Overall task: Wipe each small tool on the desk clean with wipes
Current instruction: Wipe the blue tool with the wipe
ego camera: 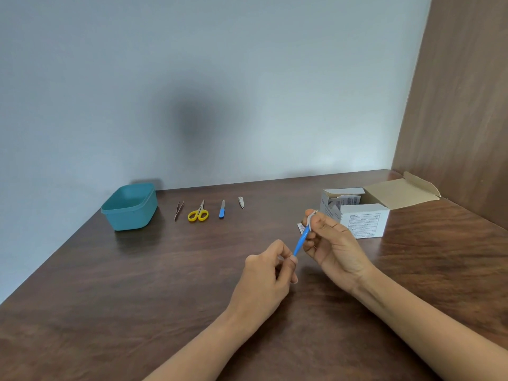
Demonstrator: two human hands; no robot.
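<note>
I have a blue-handled tool point(300, 241) up off the desk point(137, 284), held just in front of the wipe box point(360, 218) and nearer to me than it. My left hand point(270, 273) pinches the lower end of the handle between thumb and fingertips, and my right hand point(334, 243) is curled round the upper end, pressing a wipe point(310, 217) against the working tip, which is hidden inside that grip, so I cannot tell what kind of tip it is. Well to the left of the box, in a row along the far edge, lie the nail clipper point(241, 202), file point(221, 209), scissors point(198, 212) and tweezers point(178, 210), with a teal tub point(129, 206) beyond them. A torn sachet point(300, 227) sits just beside the box, behind my fingers. My worry is the thin handle: I judge the left pinch light, so a hard pull with the wipe could twist the tool free and drop it. A sharp tip might also tear the wipe or nick a finger if I squeeze too much
</note>
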